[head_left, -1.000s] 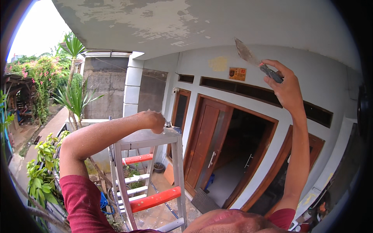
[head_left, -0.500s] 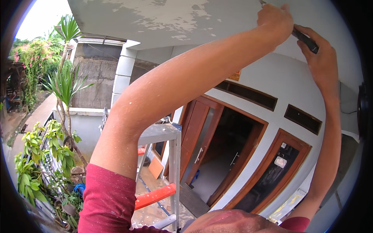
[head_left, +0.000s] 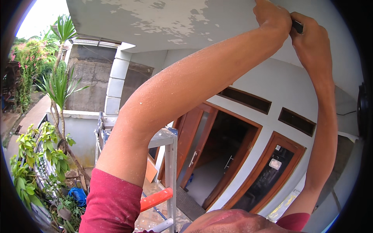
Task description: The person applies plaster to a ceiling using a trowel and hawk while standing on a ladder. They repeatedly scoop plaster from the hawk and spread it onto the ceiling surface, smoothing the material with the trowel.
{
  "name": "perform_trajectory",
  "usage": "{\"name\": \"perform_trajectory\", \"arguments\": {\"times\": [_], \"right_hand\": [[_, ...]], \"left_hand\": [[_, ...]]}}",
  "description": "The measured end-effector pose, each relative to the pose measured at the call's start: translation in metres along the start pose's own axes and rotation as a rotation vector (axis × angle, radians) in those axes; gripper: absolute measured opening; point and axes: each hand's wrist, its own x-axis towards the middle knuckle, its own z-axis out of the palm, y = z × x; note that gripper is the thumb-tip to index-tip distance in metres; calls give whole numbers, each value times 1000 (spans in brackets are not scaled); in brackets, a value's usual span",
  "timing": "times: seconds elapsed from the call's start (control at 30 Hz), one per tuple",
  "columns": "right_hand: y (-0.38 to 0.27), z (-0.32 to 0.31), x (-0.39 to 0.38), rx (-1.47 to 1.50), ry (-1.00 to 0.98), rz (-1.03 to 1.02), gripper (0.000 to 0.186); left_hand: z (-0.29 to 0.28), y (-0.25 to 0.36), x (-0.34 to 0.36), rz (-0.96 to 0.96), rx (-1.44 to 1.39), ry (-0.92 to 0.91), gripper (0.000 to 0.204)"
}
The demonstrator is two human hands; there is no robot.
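Note:
Both my arms reach up to the pale ceiling point(head_left: 229, 23) at the upper right. My left hand point(head_left: 272, 15) is closed there, its back toward me and its fingers mostly out of sight. Right against its wrist, my right hand point(head_left: 312, 42) wraps round a black-handled tool point(head_left: 297, 26), of which only a short dark piece shows. The tool's front part is hidden behind my left hand, so its exact kind cannot be told. Left of my hands, a rough patch of peeled or scraped paint point(head_left: 171, 19) spreads over the ceiling.
Below my left arm stands an aluminium stepladder point(head_left: 171, 167) with a red-orange step point(head_left: 156, 199). A wooden double door point(head_left: 190, 151) stands partly open beyond, beside a brown-framed window point(head_left: 268, 171). Leafy plants point(head_left: 54, 151) and a low wall point(head_left: 81, 132) lie to the left.
My right hand has slid up along the handle toward my left hand, covering most of it. The metal tip seen past my left hand is out of sight now. The view has shifted slightly.

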Motion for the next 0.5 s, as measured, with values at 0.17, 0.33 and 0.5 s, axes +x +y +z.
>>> {"name": "perform_trajectory", "arguments": {"times": [0.17, 0.33, 0.5], "right_hand": [[32, 9, 11, -11, 98, -101, 29], [33, -2, 13, 77, 122, -94, 30], [-2, 20, 18, 91, 93, -99, 27]], "left_hand": [[28, -16, 7, 23, -41, 39, 58], [34, 2, 6, -77, -17, 55, 71], [-9, 8, 11, -102, -19, 22, 77]]}}
